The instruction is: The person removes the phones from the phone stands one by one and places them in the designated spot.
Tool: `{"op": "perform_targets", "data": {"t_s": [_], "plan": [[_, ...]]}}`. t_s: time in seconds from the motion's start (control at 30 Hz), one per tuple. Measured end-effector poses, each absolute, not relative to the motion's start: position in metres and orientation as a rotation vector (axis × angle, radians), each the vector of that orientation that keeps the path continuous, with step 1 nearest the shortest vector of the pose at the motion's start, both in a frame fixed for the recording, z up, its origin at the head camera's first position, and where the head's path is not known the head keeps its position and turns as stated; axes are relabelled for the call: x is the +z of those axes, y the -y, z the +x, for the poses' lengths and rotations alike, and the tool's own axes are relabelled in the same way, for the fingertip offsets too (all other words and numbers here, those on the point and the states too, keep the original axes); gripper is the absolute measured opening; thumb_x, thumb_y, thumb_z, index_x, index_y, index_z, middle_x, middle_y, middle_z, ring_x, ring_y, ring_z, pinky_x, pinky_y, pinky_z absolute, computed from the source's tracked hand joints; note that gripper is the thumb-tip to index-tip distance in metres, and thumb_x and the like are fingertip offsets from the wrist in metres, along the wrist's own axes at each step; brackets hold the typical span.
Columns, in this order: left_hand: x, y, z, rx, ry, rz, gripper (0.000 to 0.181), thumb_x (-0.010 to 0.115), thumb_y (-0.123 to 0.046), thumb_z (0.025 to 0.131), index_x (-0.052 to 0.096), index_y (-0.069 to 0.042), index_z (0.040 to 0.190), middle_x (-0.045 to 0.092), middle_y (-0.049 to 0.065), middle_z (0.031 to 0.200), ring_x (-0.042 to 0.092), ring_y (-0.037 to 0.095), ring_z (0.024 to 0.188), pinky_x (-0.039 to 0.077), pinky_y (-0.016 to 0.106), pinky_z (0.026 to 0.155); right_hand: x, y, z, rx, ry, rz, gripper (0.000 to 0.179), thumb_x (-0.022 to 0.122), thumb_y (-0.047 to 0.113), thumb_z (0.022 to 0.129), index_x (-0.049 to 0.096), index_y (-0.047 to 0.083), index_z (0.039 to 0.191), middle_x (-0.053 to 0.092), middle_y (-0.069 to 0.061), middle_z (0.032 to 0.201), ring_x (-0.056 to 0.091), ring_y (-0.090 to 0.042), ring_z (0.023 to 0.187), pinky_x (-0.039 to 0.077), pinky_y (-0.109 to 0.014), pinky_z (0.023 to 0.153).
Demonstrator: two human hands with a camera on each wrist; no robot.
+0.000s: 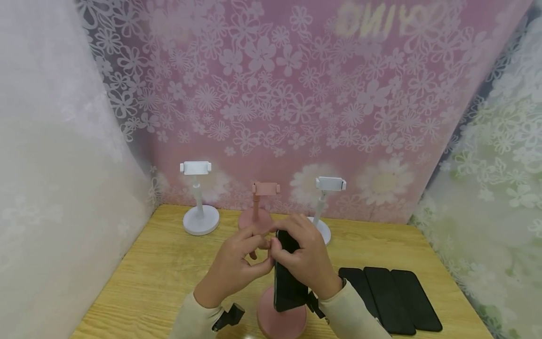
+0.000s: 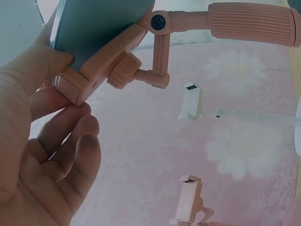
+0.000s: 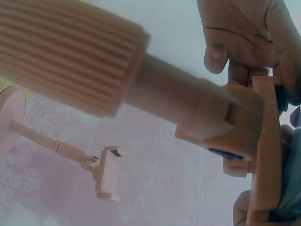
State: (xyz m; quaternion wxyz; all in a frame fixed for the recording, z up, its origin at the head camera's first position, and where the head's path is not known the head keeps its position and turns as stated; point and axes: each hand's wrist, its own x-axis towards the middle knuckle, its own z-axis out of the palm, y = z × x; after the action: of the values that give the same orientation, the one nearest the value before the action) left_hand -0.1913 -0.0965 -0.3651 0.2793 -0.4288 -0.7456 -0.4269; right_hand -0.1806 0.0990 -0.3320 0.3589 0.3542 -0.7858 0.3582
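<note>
A black smartphone (image 1: 290,294) stands tilted above the round base (image 1: 281,320) of a pink phone stand. In the left wrist view it sits against the stand's clamp (image 2: 101,61), with a knob (image 2: 124,70) behind and a ribbed column (image 2: 254,23) to the side. My left hand (image 1: 237,266) pinches the end of the clamp between thumb and forefinger, its other fingers curled loosely. My right hand (image 1: 306,256) grips the phone's upper part, thumb across its dark face. Seen from the right wrist, the clamp's back (image 3: 266,155) is close; the right fingers are mostly hidden there.
Behind the hands stand a white phone stand (image 1: 201,220) at left, another pink one (image 1: 266,189) in the middle and a white one (image 1: 330,183) at right. Several flat black phones (image 1: 389,301) lie side by side on the wooden table (image 1: 161,263). Flowered cloth (image 1: 275,117) hangs behind.
</note>
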Motion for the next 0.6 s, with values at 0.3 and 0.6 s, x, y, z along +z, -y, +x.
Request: {"op": "perform_targets", "data": {"t_s": [0.3, 0.6], "plan": [[-0.3672, 0.0953, -0.1930, -1.223, 1.990, -1.166, 0.014, 0.077, -0.010, 0.092, 0.068, -0.020, 0.096, 0.054, -0.009, 0.088, 0.048, 0.007, 0.069, 0.048, 0.022, 0.060, -0.3329, -0.0984, -0.1823, 0.951, 2.009, 0.916, 0.021, 0.068, 0.005, 0.092, 0.073, 0.018, 0.107, 0.063, 0.006, 0.094, 0.043, -0.010, 0.074, 0.035, -0.027, 0.069], [-0.3665, 0.0955, -0.1909, -1.196, 1.997, -1.176, 0.011, 0.076, -0.013, 0.094, 0.070, -0.020, 0.099, 0.055, -0.008, 0.091, 0.050, 0.008, 0.072, 0.045, 0.015, 0.061, -0.3294, -0.1014, -0.1775, 1.037, 2.004, 1.001, 0.019, 0.065, 0.003, 0.092, 0.069, 0.019, 0.101, 0.064, 0.005, 0.095, 0.049, -0.009, 0.079, 0.040, -0.026, 0.070]]}}
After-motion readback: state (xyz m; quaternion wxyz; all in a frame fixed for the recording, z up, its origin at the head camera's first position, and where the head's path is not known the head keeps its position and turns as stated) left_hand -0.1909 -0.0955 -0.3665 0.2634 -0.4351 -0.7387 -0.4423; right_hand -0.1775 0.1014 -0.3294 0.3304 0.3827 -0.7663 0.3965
